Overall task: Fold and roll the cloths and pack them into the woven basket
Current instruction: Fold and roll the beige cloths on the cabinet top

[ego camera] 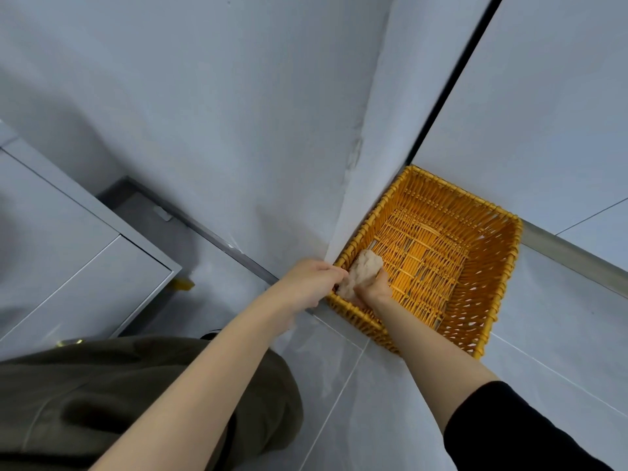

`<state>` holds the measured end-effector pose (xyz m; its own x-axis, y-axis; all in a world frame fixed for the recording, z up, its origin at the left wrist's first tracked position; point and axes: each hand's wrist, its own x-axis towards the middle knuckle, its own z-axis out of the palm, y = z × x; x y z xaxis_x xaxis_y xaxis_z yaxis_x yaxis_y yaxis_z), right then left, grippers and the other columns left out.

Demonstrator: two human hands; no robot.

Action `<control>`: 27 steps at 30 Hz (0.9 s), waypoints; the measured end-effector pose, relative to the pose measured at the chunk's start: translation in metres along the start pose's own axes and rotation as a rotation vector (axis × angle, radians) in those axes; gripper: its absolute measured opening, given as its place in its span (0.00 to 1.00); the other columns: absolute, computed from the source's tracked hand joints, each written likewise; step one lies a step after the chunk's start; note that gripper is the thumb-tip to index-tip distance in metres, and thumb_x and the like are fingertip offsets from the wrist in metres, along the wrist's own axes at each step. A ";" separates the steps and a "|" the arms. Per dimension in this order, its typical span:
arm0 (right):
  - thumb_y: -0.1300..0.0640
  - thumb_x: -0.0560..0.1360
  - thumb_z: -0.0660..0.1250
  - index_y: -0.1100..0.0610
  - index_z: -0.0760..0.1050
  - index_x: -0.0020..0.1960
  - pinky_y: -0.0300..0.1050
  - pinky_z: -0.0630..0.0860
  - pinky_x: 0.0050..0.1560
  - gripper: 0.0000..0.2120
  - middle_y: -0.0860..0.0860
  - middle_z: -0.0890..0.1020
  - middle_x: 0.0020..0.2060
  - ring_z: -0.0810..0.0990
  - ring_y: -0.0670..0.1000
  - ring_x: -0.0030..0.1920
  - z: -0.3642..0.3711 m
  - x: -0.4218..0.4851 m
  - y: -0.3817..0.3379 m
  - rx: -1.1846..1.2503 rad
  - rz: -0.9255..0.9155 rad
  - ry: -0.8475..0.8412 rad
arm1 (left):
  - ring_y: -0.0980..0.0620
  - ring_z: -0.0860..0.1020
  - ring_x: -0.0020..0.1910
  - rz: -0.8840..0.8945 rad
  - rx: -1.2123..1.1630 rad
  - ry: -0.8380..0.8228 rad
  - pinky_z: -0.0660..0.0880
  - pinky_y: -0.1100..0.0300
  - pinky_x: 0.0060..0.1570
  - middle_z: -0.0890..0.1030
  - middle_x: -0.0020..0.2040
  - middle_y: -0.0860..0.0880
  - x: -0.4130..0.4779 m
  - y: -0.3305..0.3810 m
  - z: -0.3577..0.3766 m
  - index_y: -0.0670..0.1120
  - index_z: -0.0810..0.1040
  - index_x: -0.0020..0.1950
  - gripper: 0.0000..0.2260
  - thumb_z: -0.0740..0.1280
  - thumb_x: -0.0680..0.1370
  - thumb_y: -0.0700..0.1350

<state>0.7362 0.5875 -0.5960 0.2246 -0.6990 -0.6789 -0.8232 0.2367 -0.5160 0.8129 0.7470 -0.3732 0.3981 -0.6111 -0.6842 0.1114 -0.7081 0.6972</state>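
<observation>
A jutting wall corner (356,164) is standing right against the left side of the woven basket (506,266), crowding the spot where both hands are working. A dark vertical gap (452,79) is running up the wall behind the basket, and a metal skirting strip (571,256) is lining the wall's foot on the right. To the left, well apart from the basket, a grey cabinet (68,249) is sitting on the tiled floor (339,402), with a small yellow piece (181,284) showing under its near corner. The person's olive trouser leg (136,396) is filling the lower left of the view, and a black sleeve (509,430) is covering the right upper arm.

The basket is resting on the floor, tucked into the angle of the walls. Its woven bottom is lying mostly bare; the one thing inside is a beige rolled cloth (363,266), sitting in the near left corner, just beside the rim.

The left hand (312,280) is reaching over that rim, its fingers curling onto the roll's left side. The right hand (372,287) is inside the basket, fingers wrapping round the roll's lower right part. Where the thumbs are lying cannot be told
</observation>
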 end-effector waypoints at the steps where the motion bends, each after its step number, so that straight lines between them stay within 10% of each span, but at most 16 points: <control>1: 0.61 0.76 0.66 0.54 0.53 0.76 0.56 0.77 0.57 0.34 0.62 0.70 0.65 0.76 0.64 0.60 -0.002 -0.001 0.000 -0.033 -0.022 0.028 | 0.48 0.73 0.61 -0.003 0.001 0.000 0.71 0.59 0.54 0.75 0.62 0.49 -0.001 0.000 0.000 0.49 0.76 0.63 0.13 0.58 0.82 0.47; 7: 0.57 0.77 0.64 0.55 0.55 0.77 0.50 0.72 0.65 0.32 0.61 0.67 0.70 0.72 0.61 0.65 -0.014 -0.003 0.009 -0.302 -0.195 -0.038 | 0.49 0.72 0.61 -0.012 -0.014 0.000 0.70 0.60 0.54 0.75 0.62 0.49 -0.003 0.001 0.000 0.48 0.75 0.64 0.13 0.58 0.82 0.48; 14: 0.59 0.78 0.62 0.59 0.63 0.72 0.39 0.69 0.30 0.23 0.52 0.76 0.44 0.71 0.46 0.32 -0.041 -0.034 0.001 -0.129 -0.199 -0.041 | 0.51 0.73 0.59 0.005 -0.020 0.009 0.71 0.63 0.46 0.75 0.61 0.49 -0.015 0.001 0.002 0.48 0.72 0.67 0.14 0.57 0.82 0.46; 20: 0.60 0.79 0.61 0.59 0.70 0.68 0.48 0.76 0.48 0.18 0.56 0.78 0.52 0.77 0.52 0.46 -0.076 -0.103 -0.021 0.010 -0.375 -0.079 | 0.55 0.74 0.52 0.040 -0.040 0.022 0.70 0.69 0.38 0.75 0.56 0.51 -0.036 0.002 -0.001 0.47 0.72 0.68 0.15 0.59 0.82 0.46; 27: 0.58 0.80 0.63 0.52 0.76 0.59 0.39 0.78 0.46 0.10 0.56 0.82 0.51 0.80 0.49 0.46 -0.122 -0.218 -0.050 -0.025 -0.603 -0.312 | 0.55 0.76 0.48 0.126 -0.079 0.135 0.72 0.65 0.41 0.77 0.59 0.50 -0.075 0.003 -0.019 0.46 0.73 0.66 0.14 0.60 0.81 0.45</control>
<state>0.6650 0.6463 -0.3584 0.7852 -0.4756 -0.3966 -0.5174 -0.1521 -0.8421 0.8006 0.7971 -0.3162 0.5314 -0.6362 -0.5593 0.1224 -0.5957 0.7938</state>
